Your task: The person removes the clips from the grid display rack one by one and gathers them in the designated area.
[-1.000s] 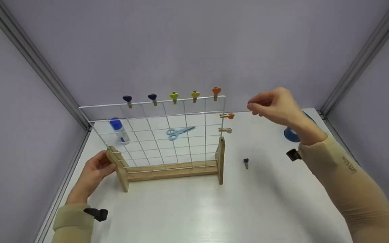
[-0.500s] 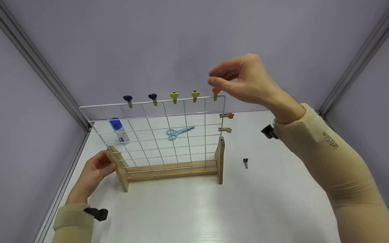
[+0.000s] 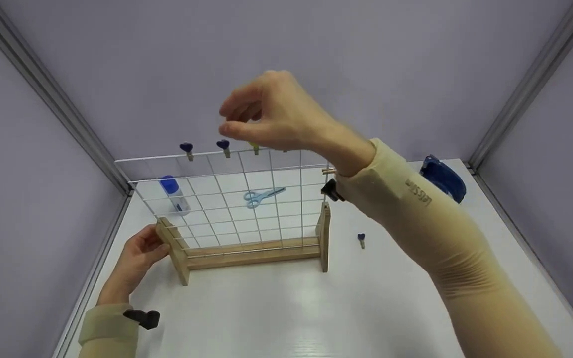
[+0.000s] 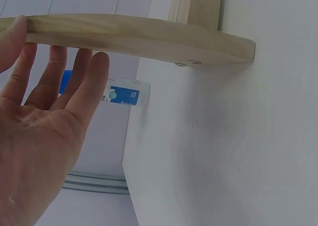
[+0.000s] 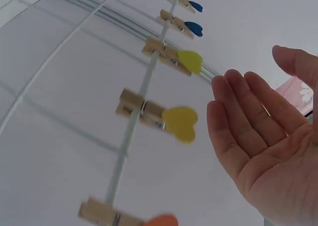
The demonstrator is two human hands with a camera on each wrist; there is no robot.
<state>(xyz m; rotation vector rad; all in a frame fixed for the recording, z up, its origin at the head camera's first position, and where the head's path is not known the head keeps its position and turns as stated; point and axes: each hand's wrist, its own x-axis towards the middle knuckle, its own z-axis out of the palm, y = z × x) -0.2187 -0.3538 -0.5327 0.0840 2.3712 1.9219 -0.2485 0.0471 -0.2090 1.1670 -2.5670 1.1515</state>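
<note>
My left hand (image 3: 140,253) grips the left wooden upright (image 3: 173,251) of a stand, thumb on one face and fingers against the other. This stand carries a white wire grid (image 3: 239,199). Clipped along its top wire are small wooden clothespins with hearts: a dark blue clothespin (image 3: 187,149), another blue clothespin (image 3: 224,146), a yellow clothespin (image 5: 166,117), a second yellow one and an orange one. Above the top wire hovers my right hand (image 3: 279,112), empty, fingers bent loosely with thumb apart, not touching the pins. The forearm hides part of the grid's right edge.
A loose blue heart clothespin (image 3: 361,240) lies right of the stand. Behind the grid are light blue scissors (image 3: 264,197) and a glue bottle with a blue cap (image 3: 169,185). A dark blue object (image 3: 443,178) sits at the back right, partly behind the sleeve.
My right hand has moved left from beyond the grid's right side to over the middle of the top wire. The left hand keeps its grip on the upright.
</note>
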